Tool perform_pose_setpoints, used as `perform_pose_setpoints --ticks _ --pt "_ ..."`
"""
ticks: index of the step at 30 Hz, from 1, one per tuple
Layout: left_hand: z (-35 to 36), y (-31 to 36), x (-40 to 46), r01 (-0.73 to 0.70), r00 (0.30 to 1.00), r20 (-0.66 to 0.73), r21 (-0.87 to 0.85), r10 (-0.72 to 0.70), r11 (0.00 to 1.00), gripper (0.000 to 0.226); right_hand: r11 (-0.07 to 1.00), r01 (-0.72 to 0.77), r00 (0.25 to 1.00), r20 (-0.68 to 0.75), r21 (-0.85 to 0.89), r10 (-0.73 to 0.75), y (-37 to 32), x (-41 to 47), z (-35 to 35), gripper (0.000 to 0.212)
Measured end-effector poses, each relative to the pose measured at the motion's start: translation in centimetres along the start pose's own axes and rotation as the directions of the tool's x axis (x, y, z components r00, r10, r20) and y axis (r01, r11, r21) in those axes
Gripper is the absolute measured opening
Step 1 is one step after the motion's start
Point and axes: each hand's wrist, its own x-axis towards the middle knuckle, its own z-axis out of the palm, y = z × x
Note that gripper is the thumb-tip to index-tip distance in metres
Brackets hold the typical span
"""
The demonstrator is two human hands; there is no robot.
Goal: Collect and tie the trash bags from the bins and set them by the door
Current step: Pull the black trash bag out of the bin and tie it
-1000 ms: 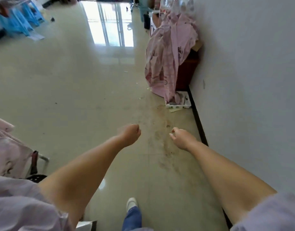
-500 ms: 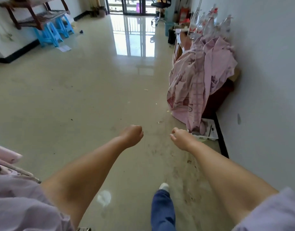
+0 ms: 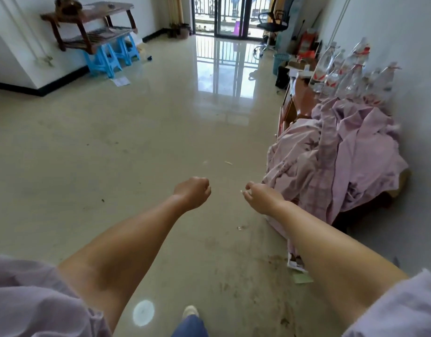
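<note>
Both my bare arms reach forward over the glossy beige floor (image 3: 136, 132). My left hand (image 3: 193, 192) is balled into a fist and holds nothing. My right hand (image 3: 260, 198) hangs with its fingers loosely curled, also holding nothing. Far ahead on the right stands a small teal mesh bin (image 3: 280, 60), with a black bin or bag (image 3: 282, 77) just in front of it. No trash bag is in either hand. A glass sliding door (image 3: 221, 15) closes the far end of the room.
Pink cloth (image 3: 336, 156) is heaped over low furniture along the right wall, with several clear bottles (image 3: 343, 69) behind it. Blue stools (image 3: 109, 57) and a wooden rack (image 3: 92, 25) stand at the far left. An office chair (image 3: 272, 23) is by the door. Scraps and stains mark the floor near my feet.
The view has lifted and moved forward along the right wall, so the far door, bins and bottles have come into sight. Both hands stay stretched ahead, holding nothing.
</note>
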Motion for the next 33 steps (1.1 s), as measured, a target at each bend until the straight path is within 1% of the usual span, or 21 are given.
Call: perform_pose_setpoints --ticks 6,15,19,22,29,33 --pt "-1.8 -1.8 14.5 0.003 1.000 -0.017 -0.006 -0.003 1.000 0.033 0.999 0.037 0.999 0.006 0.004 -0.037 1.5 14.6 -3.7 0.040" --pt "-7.6 -3.2 39.3 -0.052 0.998 0.019 -0.003 0.052 0.999 0.033 0.998 -0.022 1.000 -0.019 0.056 0.023 3.6 36.7 -13.0 0.038" --pt "-8.2 -2.6 50.1 -0.063 0.996 0.059 -0.005 0.063 0.998 0.033 0.997 -0.058 0.998 -0.008 0.051 0.059 6.3 46.0 -16.3 0.038" --pt "-8.3 -2.1 58.7 -0.070 0.995 0.064 -0.015 0.071 0.997 0.032 0.998 -0.059 0.998 0.006 0.039 0.059 8.9 53.9 -18.6 0.039" --pt "-10.7 -0.5 78.4 0.021 0.998 0.063 -0.034 -0.019 0.999 0.034 0.999 -0.035 0.999 0.014 -0.004 0.035 14.7 72.4 -27.2 0.040" --pt "-13.1 -0.5 88.0 0.050 0.998 0.049 -0.049 -0.048 0.998 0.034 1.000 -0.024 0.998 0.058 -0.011 0.025 16.5 82.6 -31.3 0.041"
